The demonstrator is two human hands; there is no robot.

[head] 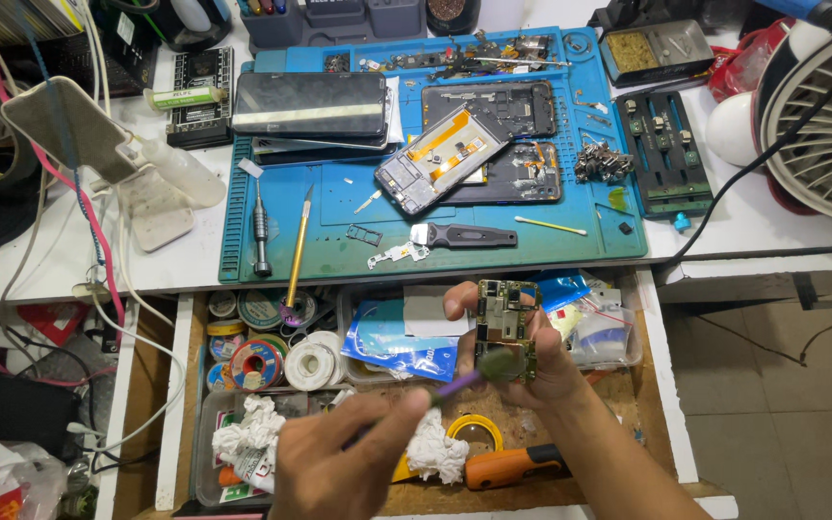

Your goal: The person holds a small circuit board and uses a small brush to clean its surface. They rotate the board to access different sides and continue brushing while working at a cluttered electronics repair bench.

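We see a white bench (195, 260) with a blue mat (339, 207) across its middle. Below the bench edge an open drawer (618, 424) holds loose supplies. At the far right stands a fan (825, 125).

On the mat lie a dark phone (308, 104), face up at the upper left, and an opened phone frame (440, 159), tilted, resting on a second opened phone body (512, 173). A black tray (664, 154) sits at the mat's right edge. Near the mat's front edge lie a black-handled tool (469, 235), a screwdriver (260, 231) and a yellow-handled tool (298, 250), which overhangs the drawer.

In the drawer we note wire and tape rolls (257, 361) at the left, a blue packet (397, 347) in a clear box, white wadding (435, 448) and an orange-handled tool (512, 467) at the front.

Our right hand (541, 371) is closed on a green circuit board (507, 327), held upright above the drawer with thumb and fingers at its edges. Our left hand (339, 467) is closed around a purple-handled brush (469, 378); its bristles touch the board's lower part.
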